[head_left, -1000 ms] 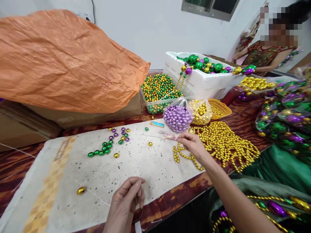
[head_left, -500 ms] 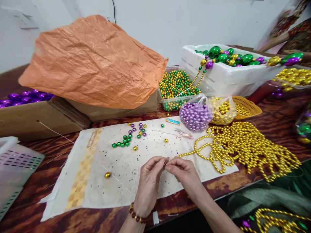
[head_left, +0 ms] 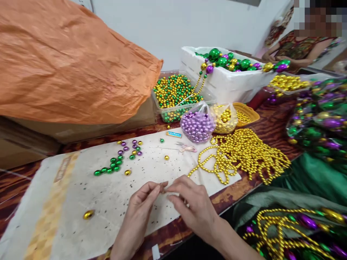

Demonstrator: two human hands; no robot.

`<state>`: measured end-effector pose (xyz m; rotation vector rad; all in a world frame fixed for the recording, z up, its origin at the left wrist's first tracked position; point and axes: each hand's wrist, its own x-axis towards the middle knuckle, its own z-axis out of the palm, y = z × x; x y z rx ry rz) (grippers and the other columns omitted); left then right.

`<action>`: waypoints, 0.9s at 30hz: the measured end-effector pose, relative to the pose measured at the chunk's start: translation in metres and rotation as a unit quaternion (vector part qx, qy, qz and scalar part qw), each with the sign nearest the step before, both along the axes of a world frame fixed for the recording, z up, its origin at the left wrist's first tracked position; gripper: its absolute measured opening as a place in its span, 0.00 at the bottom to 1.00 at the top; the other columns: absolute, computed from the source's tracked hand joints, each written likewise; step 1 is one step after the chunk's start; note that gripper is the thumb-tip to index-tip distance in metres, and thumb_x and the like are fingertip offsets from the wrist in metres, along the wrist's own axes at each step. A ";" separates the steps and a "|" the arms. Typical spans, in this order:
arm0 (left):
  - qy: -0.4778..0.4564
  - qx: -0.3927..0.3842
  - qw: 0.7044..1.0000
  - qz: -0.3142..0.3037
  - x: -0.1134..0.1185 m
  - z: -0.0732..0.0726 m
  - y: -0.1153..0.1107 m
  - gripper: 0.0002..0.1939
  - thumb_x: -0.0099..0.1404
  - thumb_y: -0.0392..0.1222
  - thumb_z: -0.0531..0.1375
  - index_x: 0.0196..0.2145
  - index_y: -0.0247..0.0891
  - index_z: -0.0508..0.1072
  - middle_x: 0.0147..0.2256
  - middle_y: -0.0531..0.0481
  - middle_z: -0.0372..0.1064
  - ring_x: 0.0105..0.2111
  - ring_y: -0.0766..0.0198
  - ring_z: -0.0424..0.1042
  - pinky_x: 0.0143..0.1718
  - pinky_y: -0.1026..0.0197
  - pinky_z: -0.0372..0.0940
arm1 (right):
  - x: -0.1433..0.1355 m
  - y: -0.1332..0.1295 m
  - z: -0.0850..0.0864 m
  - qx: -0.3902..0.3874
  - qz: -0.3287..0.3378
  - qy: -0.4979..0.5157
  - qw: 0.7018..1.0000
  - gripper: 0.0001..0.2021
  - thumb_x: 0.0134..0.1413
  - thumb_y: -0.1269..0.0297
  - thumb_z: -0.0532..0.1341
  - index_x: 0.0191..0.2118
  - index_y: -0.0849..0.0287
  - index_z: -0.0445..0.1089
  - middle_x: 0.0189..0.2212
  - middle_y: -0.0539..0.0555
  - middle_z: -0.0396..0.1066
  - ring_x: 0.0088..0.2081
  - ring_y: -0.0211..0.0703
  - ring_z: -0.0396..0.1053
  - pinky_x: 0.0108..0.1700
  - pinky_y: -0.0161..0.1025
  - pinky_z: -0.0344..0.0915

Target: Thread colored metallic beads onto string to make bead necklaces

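Observation:
My left hand [head_left: 143,209] is pinched closed above the front of the white cloth [head_left: 89,184]; what its fingertips hold is too small to make out. Beside it, my right hand [head_left: 191,204] has thumb and forefinger parted, its fingertips close to the left ones. Green beads [head_left: 112,166] and purple beads [head_left: 124,148] lie on the cloth behind and left of my hands, with single gold beads [head_left: 128,172] near them. Small scissors [head_left: 187,147] and a needle-like rod [head_left: 164,148] rest further back. Gold bead strings [head_left: 244,155] are heaped at the right.
An orange sack [head_left: 76,65] covers cardboard boxes at the left. Behind the cloth stand a tub of gold and green beads [head_left: 176,94], a bag of purple beads [head_left: 197,126] and a white foam box [head_left: 225,81]. A person [head_left: 300,47] sits at the back right.
The view has turned right and shows more of the person and the bagged beads. My right thumb and forefinger have parted and drawn slightly away from my left fingertips.

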<state>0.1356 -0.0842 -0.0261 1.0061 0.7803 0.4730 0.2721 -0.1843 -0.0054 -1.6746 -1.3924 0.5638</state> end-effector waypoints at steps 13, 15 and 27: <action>0.108 0.142 0.963 -0.203 -0.013 -0.013 0.016 0.16 0.62 0.51 0.59 0.24 0.36 0.70 0.24 0.52 0.63 0.27 0.66 0.61 0.30 0.66 0.58 | 0.014 -0.003 0.017 -0.071 0.136 -0.303 0.941 0.08 0.60 0.73 0.55 0.43 0.58 0.66 0.31 0.49 0.69 0.26 0.38 0.63 0.25 0.38 0.48; 0.114 0.169 0.954 -0.220 -0.010 -0.006 0.019 0.15 0.62 0.51 0.59 0.25 0.37 0.71 0.24 0.52 0.63 0.27 0.66 0.61 0.30 0.66 0.58 | 0.022 -0.007 0.024 -0.084 0.137 -0.315 0.935 0.07 0.59 0.75 0.55 0.39 0.60 0.67 0.31 0.51 0.69 0.26 0.38 0.63 0.24 0.38 0.47; -0.015 0.152 0.988 -0.029 0.017 -0.003 -0.001 0.05 0.64 0.42 0.59 0.38 0.43 0.72 0.27 0.53 0.69 0.25 0.65 0.66 0.31 0.63 0.62 | 0.015 -0.002 0.001 -0.029 0.048 0.613 0.788 0.09 0.56 0.66 0.59 0.41 0.61 0.74 0.21 0.47 0.67 0.18 0.29 0.60 0.24 0.29 0.58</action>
